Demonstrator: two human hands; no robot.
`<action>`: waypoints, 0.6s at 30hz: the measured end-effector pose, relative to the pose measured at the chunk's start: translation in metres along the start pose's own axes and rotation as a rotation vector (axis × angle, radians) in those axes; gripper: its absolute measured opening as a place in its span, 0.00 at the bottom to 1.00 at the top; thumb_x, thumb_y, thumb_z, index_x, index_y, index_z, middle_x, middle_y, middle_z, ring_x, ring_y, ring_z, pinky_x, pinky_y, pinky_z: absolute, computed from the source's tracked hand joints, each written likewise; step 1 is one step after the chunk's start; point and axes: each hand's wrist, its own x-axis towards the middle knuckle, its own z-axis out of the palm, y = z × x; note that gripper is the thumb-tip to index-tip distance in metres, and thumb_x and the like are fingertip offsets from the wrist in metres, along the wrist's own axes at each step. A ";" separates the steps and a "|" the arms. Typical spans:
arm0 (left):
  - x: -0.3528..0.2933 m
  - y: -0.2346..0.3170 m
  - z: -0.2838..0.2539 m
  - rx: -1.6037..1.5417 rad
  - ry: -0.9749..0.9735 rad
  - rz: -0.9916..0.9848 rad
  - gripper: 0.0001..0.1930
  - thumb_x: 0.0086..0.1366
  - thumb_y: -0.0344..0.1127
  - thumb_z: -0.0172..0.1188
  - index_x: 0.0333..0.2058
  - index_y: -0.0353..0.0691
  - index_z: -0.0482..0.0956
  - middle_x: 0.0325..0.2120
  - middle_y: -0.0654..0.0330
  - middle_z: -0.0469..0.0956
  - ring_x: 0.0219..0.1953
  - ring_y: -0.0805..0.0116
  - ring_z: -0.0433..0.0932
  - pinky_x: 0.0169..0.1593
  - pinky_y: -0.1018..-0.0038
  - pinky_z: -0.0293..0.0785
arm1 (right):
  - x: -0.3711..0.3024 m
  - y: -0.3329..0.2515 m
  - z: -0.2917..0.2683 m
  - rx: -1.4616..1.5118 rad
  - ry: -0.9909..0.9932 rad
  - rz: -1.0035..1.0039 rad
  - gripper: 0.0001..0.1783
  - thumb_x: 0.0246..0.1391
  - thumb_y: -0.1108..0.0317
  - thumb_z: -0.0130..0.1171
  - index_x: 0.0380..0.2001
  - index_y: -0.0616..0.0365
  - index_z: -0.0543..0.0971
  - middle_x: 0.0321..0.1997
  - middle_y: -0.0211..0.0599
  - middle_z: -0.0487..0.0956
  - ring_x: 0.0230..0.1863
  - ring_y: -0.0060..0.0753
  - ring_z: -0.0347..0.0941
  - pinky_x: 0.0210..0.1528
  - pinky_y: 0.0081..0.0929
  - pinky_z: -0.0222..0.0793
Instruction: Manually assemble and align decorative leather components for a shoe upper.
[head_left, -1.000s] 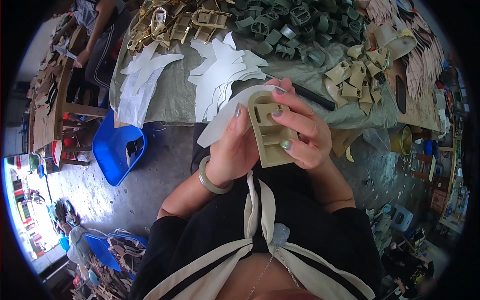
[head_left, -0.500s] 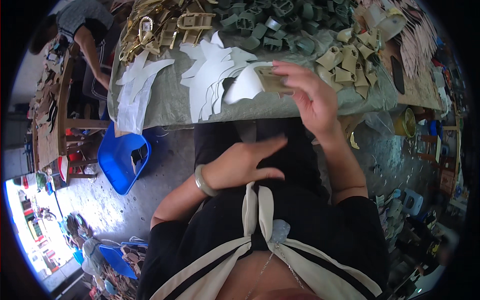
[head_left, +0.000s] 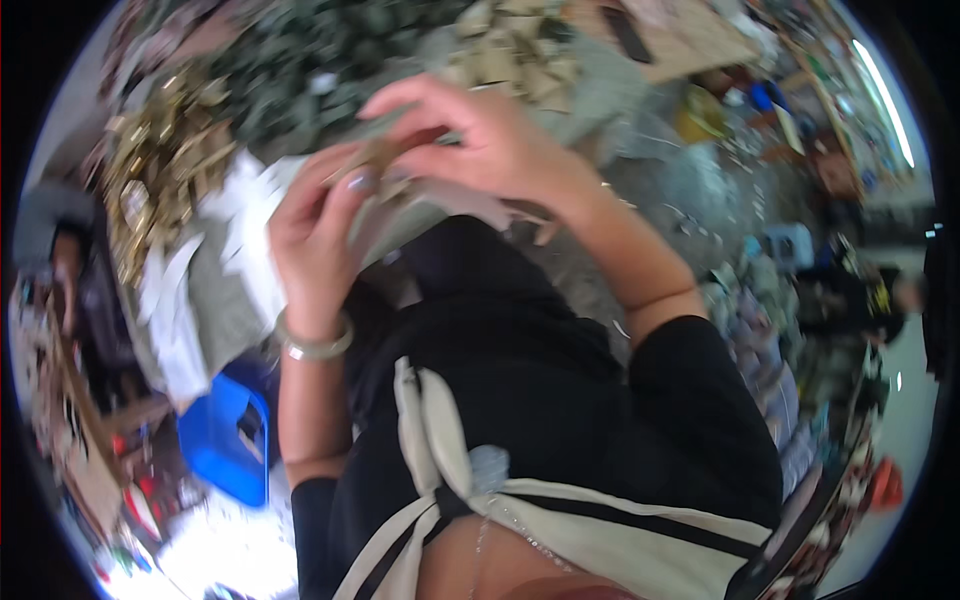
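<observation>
My left hand (head_left: 315, 220) is closed round a small tan curved piece (head_left: 376, 156), the thumb pressed on its near side. My right hand (head_left: 490, 150) meets it from the right, its fingers bent at the piece's other end and the index finger raised. Motion blur and the fingers hide most of the piece. A pinkish, sheet-like strip (head_left: 462, 196) shows below my right hand; whether it is joined to the tan piece I cannot tell. White cut sheets (head_left: 245, 215) lie on the table to the left of my left hand.
Gold pieces (head_left: 165, 145), dark green pieces (head_left: 310, 75) and a heap of tan curved pieces (head_left: 520, 60) lie across the table. Beyond lies a dark phone-like slab (head_left: 625, 35). A blue bin (head_left: 225, 440) stands on the floor at left. Another person (head_left: 850, 305) is at the right.
My left hand has risen from my lap and taken hold of the tan piece. The view has turned, and the white sheet shown with the piece earlier cannot be made out there now.
</observation>
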 end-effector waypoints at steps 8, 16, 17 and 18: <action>0.001 -0.033 0.016 -0.697 0.193 -0.461 0.12 0.66 0.37 0.51 0.41 0.36 0.73 0.33 0.61 0.77 0.34 0.73 0.77 0.38 0.78 0.74 | -0.042 0.037 -0.012 0.533 0.149 0.062 0.27 0.56 0.70 0.50 0.58 0.65 0.61 0.60 0.45 0.65 0.61 0.38 0.62 0.60 0.35 0.58; -0.008 -0.025 0.016 -0.968 0.193 -0.524 0.15 0.68 0.41 0.48 0.44 0.35 0.72 0.39 0.55 0.77 0.41 0.66 0.77 0.47 0.70 0.74 | -0.033 0.026 0.044 0.610 0.224 0.191 0.28 0.43 0.80 0.64 0.51 0.61 0.71 0.46 0.31 0.69 0.48 0.23 0.67 0.49 0.19 0.64; -0.010 -0.025 0.014 -0.956 0.224 -0.501 0.15 0.68 0.41 0.48 0.44 0.35 0.72 0.40 0.55 0.77 0.40 0.66 0.78 0.46 0.70 0.74 | -0.029 0.023 0.046 0.423 0.249 0.219 0.24 0.44 0.81 0.62 0.48 0.60 0.74 0.43 0.30 0.69 0.46 0.23 0.68 0.49 0.18 0.64; -0.011 -0.028 0.009 -1.033 0.184 -0.536 0.14 0.68 0.40 0.48 0.43 0.36 0.72 0.40 0.56 0.77 0.40 0.68 0.78 0.46 0.72 0.74 | -0.021 0.020 0.047 0.449 0.251 0.092 0.20 0.44 0.82 0.62 0.43 0.59 0.77 0.38 0.29 0.68 0.42 0.21 0.68 0.44 0.16 0.66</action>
